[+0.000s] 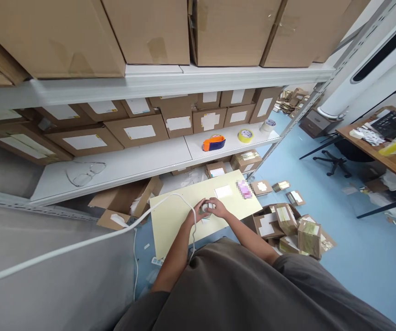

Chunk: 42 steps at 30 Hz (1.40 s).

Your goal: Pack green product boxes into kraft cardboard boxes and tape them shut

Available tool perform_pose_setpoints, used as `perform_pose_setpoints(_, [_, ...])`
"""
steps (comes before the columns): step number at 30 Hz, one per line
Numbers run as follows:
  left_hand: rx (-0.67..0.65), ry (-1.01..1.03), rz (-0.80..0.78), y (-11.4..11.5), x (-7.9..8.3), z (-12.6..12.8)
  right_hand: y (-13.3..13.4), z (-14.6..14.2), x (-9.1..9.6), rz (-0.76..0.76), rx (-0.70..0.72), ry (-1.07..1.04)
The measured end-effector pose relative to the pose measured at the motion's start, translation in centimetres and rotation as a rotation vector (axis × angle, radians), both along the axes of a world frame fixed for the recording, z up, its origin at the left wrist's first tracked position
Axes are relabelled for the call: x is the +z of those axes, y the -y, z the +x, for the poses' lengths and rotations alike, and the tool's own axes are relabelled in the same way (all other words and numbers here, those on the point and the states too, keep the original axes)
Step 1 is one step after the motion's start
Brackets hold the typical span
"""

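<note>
Over a pale yellow board (173, 216), my left hand (197, 212) and my right hand (218, 208) come together. Between them is a small round object (207, 208) with a whitish middle and a darker rim; its kind is too small to make out. The fingers of both hands curl around its sides. A white paper sheet (223, 191) lies on the board beyond my right hand. Farther right on the board is a blurred pink item (244, 189). A white cable (149, 209) arches across the view in front of my left forearm.
On the shelf (142, 158) lie glasses (86, 174), an orange and blue tape dispenser (214, 143), yellow tape (245, 135) and white tape rolls (268, 125). Labelled cartons (146, 132) line its back. Several taped boxes (309, 236) are piled on the floor at right, near a desk (373, 147).
</note>
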<state>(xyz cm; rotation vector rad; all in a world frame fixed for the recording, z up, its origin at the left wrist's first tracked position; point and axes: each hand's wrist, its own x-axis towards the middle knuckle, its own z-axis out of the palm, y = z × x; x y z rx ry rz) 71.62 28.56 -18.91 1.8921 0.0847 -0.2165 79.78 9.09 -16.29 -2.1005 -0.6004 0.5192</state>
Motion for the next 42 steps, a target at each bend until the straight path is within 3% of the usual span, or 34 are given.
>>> perform_pose_setpoints(4, [0.024,-0.003,0.029,0.5,0.3,-0.1,-0.2,0.2,1.2,-0.251,0.027,0.125])
perform_pose_setpoints(7, [0.093,-0.017,0.077,1.0,0.3,-0.4,0.4,-0.2,1.3,-0.315,-0.025,0.177])
perform_pose_setpoints(11, [0.126,-0.014,0.081,1.1,0.3,-0.8,0.8,-0.3,1.2,-0.381,0.014,0.18])
perform_pose_setpoints(18, [0.064,0.019,0.075,1.4,0.8,-1.3,-2.0,0.7,1.4,-0.552,0.001,0.019])
perform_pose_setpoints(22, [0.067,0.046,0.08,2.1,0.7,-1.5,-3.4,0.5,1.2,-0.573,-0.067,-0.03])
perform_pose_setpoints(28, [0.136,0.074,0.037,2.0,0.6,-1.6,-4.0,-0.7,1.7,-0.469,-0.127,0.071])
perform_pose_setpoints(31, [0.142,0.053,0.041,1.9,0.7,-1.4,-3.4,-0.8,3.6,-0.421,-0.195,0.081])
perform_pose_setpoints(35, [0.139,-0.006,0.118,2.0,1.0,-0.8,-2.0,0.4,8.5,-0.345,-0.272,0.05])
perform_pose_setpoints(42, [0.163,-0.04,0.174,2.8,1.1,-0.4,-0.5,4.2,18.3,0.113,-0.219,0.241])
